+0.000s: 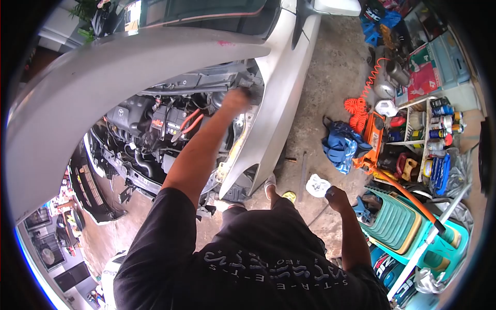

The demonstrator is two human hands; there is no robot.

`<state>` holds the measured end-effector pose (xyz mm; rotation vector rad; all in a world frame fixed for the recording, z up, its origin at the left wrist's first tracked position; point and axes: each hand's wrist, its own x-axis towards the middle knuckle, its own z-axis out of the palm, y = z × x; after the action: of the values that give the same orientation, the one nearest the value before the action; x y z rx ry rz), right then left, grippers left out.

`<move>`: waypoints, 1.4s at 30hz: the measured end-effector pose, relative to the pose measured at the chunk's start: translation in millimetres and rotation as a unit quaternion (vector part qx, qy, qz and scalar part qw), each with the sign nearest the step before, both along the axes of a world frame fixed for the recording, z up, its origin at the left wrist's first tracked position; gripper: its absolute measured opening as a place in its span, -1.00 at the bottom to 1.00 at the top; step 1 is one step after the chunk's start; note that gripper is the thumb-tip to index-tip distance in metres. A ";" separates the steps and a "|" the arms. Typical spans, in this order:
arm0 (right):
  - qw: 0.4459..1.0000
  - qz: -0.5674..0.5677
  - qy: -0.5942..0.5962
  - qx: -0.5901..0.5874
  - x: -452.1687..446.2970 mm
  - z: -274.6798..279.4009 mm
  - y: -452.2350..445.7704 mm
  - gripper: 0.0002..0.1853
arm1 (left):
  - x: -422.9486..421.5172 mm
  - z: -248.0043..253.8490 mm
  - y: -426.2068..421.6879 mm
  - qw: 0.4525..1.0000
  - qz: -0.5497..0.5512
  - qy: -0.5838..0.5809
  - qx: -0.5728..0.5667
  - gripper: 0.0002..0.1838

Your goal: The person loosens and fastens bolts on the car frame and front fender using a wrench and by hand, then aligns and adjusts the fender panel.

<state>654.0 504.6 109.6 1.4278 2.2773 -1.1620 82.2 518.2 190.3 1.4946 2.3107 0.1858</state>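
Note:
My left hand (236, 101) is smeared by motion at the rear corner of the car's engine bay, beside the inner edge of the white fender (279, 77). Something dark shows at its fingertips; whether it is held I cannot tell. Near that forearm, red-handled pliers (190, 123) lie by the battery (164, 124). Low on my other side, my right hand (338, 199) is closed around a small dark thing I cannot make out. A crumpled white cloth or paper (317, 186) appears just beyond it; whether they touch is unclear.
The raised grey hood (62, 113) arches over the engine bay. To the right are a blue bag (342, 144), an orange floor jack (373, 139), a coiled orange hose (356, 109), a bottle rack (413, 124) and green stools (395, 219). A detached grille (89, 188) lies left.

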 end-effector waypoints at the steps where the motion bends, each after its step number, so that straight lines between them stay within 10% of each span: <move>1: 1.000 -0.001 -0.011 -0.001 0.6 -0.1 -1.6 -0.75 | 10.5 -0.1 8.1 0.999 -0.007 0.020 -0.029 -0.57; 6: 0.999 -0.027 -0.023 -0.010 6.4 5.5 -9.2 -0.72 | -28.4 -28.5 -3.9 0.972 -0.212 0.103 0.011 -0.56; 14: 0.999 -0.004 -0.033 -0.003 16.2 -1.0 -13.0 -0.72 | -21.6 23.8 -39.8 0.980 -0.179 0.086 0.001 -0.64; 16: 1.000 -0.005 -0.029 0.003 11.7 -1.1 -10.0 -0.72 | -48.2 7.0 -76.9 0.909 -0.271 0.249 0.195 -0.75; 18: 1.000 -0.015 -0.027 0.005 10.6 -4.6 -12.5 -0.72 | -17.0 45.5 -107.0 0.979 0.077 -0.021 0.186 -0.79; 23: 1.000 0.008 -0.006 -0.001 3.9 -15.3 -5.4 -0.71 | 39.4 26.0 -177.8 0.725 0.443 -0.481 0.215 -0.75; 34: 1.000 0.011 0.014 -0.010 -25.5 5.8 11.2 -0.72 | 85.3 -43.7 -202.3 0.544 0.473 -0.614 0.321 -0.84; 42: 0.999 0.043 -0.020 -0.009 -15.0 -1.9 6.6 -0.66 | 91.2 -48.5 -202.8 0.590 0.494 -0.563 0.300 -0.75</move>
<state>639.0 511.2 107.8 1.3204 2.2716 -1.1162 173.5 315.4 141.8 -0.1857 1.5837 1.7315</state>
